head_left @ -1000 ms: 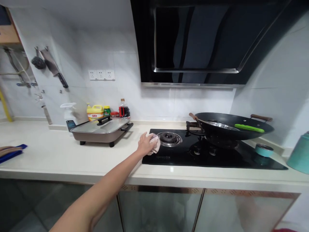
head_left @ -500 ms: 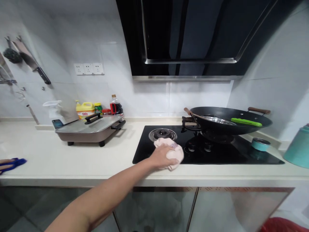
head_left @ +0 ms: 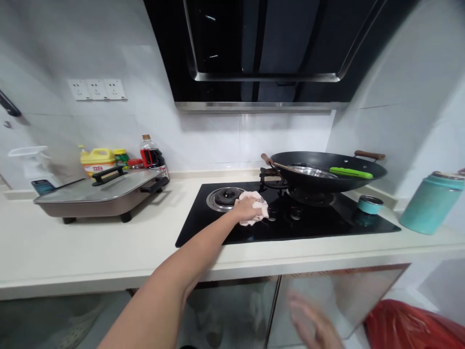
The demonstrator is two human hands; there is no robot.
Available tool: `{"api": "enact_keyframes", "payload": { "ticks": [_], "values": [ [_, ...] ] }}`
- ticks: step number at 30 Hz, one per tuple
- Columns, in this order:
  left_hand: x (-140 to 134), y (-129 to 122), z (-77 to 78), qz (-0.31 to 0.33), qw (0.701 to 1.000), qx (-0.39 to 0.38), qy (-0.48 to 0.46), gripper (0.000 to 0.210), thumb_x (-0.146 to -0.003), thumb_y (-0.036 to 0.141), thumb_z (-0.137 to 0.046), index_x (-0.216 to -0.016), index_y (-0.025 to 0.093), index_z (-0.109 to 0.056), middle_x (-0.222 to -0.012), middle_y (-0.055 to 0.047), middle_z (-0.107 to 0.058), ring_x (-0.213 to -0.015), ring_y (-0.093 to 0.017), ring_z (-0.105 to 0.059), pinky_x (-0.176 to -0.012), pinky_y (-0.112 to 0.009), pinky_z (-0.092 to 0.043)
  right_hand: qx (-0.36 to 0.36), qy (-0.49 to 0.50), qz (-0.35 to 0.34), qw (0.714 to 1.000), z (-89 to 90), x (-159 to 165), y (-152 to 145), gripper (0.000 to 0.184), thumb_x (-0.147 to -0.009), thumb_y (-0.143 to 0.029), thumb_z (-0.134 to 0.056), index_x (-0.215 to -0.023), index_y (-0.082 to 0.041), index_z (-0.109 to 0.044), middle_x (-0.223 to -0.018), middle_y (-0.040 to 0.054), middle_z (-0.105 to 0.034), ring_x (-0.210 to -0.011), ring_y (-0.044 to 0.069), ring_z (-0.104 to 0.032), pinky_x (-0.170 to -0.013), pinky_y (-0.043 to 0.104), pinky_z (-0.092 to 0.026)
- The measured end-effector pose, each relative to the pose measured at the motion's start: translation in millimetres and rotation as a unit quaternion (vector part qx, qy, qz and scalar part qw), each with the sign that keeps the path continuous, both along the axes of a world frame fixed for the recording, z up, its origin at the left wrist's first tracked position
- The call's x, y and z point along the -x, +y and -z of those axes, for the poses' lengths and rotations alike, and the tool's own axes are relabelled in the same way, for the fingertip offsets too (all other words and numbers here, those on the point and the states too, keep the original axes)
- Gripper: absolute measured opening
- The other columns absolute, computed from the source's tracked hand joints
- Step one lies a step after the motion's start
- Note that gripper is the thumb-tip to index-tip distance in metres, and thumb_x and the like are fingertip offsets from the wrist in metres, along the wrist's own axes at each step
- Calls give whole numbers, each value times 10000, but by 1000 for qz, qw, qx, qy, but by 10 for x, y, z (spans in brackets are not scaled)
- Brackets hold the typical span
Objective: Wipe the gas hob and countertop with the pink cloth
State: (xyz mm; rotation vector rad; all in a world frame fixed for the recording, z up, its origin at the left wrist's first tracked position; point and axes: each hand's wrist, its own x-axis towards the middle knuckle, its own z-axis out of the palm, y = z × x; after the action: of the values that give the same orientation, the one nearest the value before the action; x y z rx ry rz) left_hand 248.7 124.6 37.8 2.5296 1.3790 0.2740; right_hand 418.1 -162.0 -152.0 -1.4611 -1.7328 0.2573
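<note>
My left hand (head_left: 246, 208) is closed over a pale pink cloth (head_left: 256, 219), pressing it onto the black glass cooktop (head_left: 210, 232). The cloth lies bunched beside the left burner (head_left: 225, 196), just left of the control knobs (head_left: 296, 212). In front of the cabinet doors, low in the view, my right hand (head_left: 312, 322) hangs below the counter edge. It is blurred, but its fingers look stretched out and apart, with nothing seen in them. A black wok (head_left: 348, 169) sits on the right burner, holding a metal lid or bowl and a bright green-handled tool (head_left: 350, 173).
A lidded electric pan (head_left: 98, 206) stands on the counter at left, with a spray bottle (head_left: 34, 167), a yellow jug (head_left: 98, 160) and a sauce bottle (head_left: 150, 155) behind it. A teal cup (head_left: 369, 204) and teal flask (head_left: 432, 201) are right. The range hood (head_left: 261, 92) hangs above.
My left hand has slid the cloth away from the cooktop's front edge, towards the knobs. My right hand has come into view. The view has turned right; a hand with a blue cloth at far left is gone.
</note>
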Motion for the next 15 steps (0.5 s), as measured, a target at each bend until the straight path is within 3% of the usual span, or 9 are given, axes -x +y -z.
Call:
{"api": "enact_keyframes", "payload": {
  "ticks": [3,5,6,8,10,13,15],
  "values": [
    [-154,167,-5,-2,1000,-10,20,749,-845,575,-587,-1537,325,-450,-1628,-60,-462,-1523,-330,-351,-1246,-539,-238,-163,-31,117,979,-753,-440,501,340,-1019,-444,-469,-1212,-298,-707,-1392,80,-660,-1338,267,-588,-1149,490,-484],
    [-263,240,-17,-10,999,-13,34,763,-862,613,-551,-1545,286,-456,-1637,-104,-447,-1539,-351,-323,-1255,-568,-177,-167,-90,156,969,-1150,-647,918,450,-1016,-491,-426,-1317,-245,-654,-1478,124,-597,-1437,304,-490,-1205,563,-392],
    [-314,272,-19,-16,999,-14,40,778,-868,647,-529,-1541,262,-470,-1634,-130,-447,-1542,-366,-315,-1258,-575,-154,-122,-118,182,969,-1269,-710,1111,513,-1019,-486,-388,-1405,-220,-596,-1532,147,-546,-1460,321,-460,-1199,594,-379],
    [-403,337,-13,-27,998,-13,47,873,-847,750,-497,-1545,226,-480,-1647,-172,-415,-1559,-411,-267,-1257,-587,-126,20,-169,236,957,-1336,-768,1412,611,-1022,-482,-341,-1541,-183,-467,-1615,179,-442,-1510,358,-385,-1200,646,-328],
    [-472,418,2,-37,998,-11,48,1019,-782,864,-481,-1573,222,-449,-1687,-185,-337,-1579,-459,-173,-1251,-613,-102,133,-209,262,933,-1243,-774,1571,677,-1031,-498,-305,-1613,-156,-358,-1657,194,-371,-1548,375,-310,-1227,652,-252],
    [-576,584,16,-35,998,-13,42,1092,-709,924,-511,-1592,288,-421,-1723,-148,-268,-1588,-486,-82,-1239,-642,-73,174,-247,250,920,-1072,-773,1603,725,-1042,-551,-254,-1632,-135,-319,-1686,194,-313,-1582,370,-222,-1258,620,-166],
    [-675,716,9,-24,999,-13,39,1036,-708,885,-564,-1574,328,-445,-1714,-125,-302,-1580,-487,-123,-1231,-643,-105,177,-260,242,918,-1046,-784,1572,720,-1047,-565,-231,-1614,-140,-364,-1696,187,-291,-1591,366,-195,-1256,620,-151]
  ]
}}
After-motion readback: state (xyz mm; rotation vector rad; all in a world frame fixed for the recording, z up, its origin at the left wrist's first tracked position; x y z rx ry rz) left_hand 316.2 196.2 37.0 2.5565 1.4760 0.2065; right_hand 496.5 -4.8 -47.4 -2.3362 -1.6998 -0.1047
